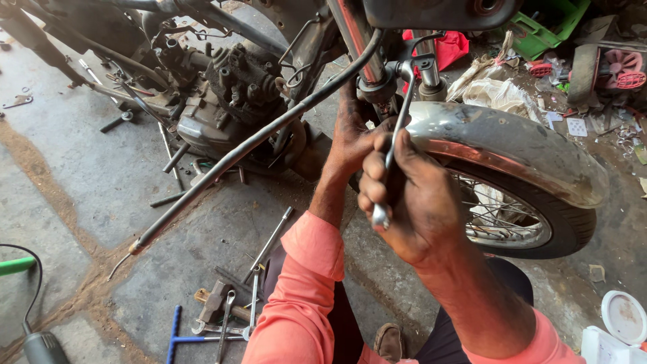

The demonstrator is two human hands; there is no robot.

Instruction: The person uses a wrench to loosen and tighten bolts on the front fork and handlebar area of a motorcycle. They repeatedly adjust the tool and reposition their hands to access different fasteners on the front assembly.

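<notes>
- Your right hand [411, 202] is closed in a fist around the shank of a spanner [396, 138]; the lower end sticks out below your fingers.
- The spanner runs up and slightly right from the fist. Its head sits at the clamp [404, 67] on the fork [357, 40], just above the mudguard [505, 152].
- Your left hand [354, 138] lies behind the right hand, reaching to the base of the fork. Its fingers are hidden; you cannot tell whether it grips anything.
- The left edge of the chrome mudguard is just beside your right knuckles. The spoked wheel [512, 216] sits under it, to the right of your wrist.
- A dark cable [256, 145] slants from the fork down to the floor on the left, passing close by your left forearm.
- The engine [229, 94] stands left of the fork, near the cable.
- Open concrete floor [87, 175] lies to the left of the cable.
- Loose tools [226, 317] lie on the floor beside your left elbow, with a blue T-handle [176, 337] at their left edge.
- A white lid [623, 317] lies at the lower right, well apart from both hands.
</notes>
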